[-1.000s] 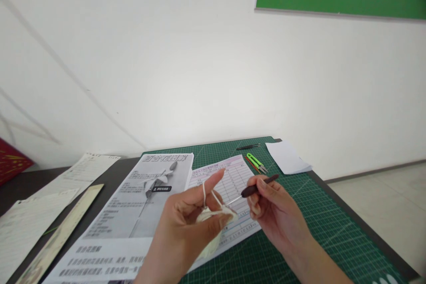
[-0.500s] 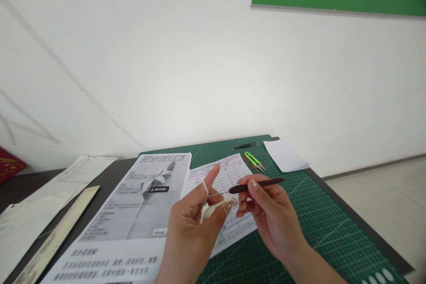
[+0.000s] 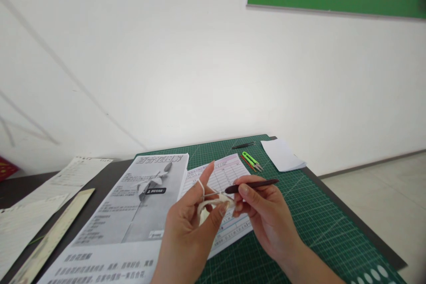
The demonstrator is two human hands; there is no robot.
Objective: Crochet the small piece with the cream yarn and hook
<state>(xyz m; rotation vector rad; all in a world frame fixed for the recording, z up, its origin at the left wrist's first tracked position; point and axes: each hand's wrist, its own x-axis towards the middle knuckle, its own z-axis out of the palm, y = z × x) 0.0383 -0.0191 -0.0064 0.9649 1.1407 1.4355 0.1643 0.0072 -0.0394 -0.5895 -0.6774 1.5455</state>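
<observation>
My left hand (image 3: 195,226) pinches a small white crochet piece (image 3: 208,206) between thumb and fingers, and a strand of white yarn loops round its raised index finger. In my right hand (image 3: 271,211) is a crochet hook with a dark brown handle (image 3: 254,185), gripped like a pen. Its thin metal shaft points left and meets the top of the white piece beside the left index finger. Whether the tip sits inside a stitch is too small to tell. Both hands are above a printed table sheet (image 3: 229,168) on the green cutting mat (image 3: 319,222).
Left of my hands lies a printed page with a flower picture (image 3: 149,199). Farther left are a ruler (image 3: 60,230) and handwritten sheets (image 3: 63,182). Green thread snips (image 3: 250,159), dark tweezers (image 3: 243,145) and white paper (image 3: 281,154) lie at the back, before the wall.
The hook's shaft has shifted slightly against the white piece, and the right hand sits a little nearer the left. The whole view has moved slightly.
</observation>
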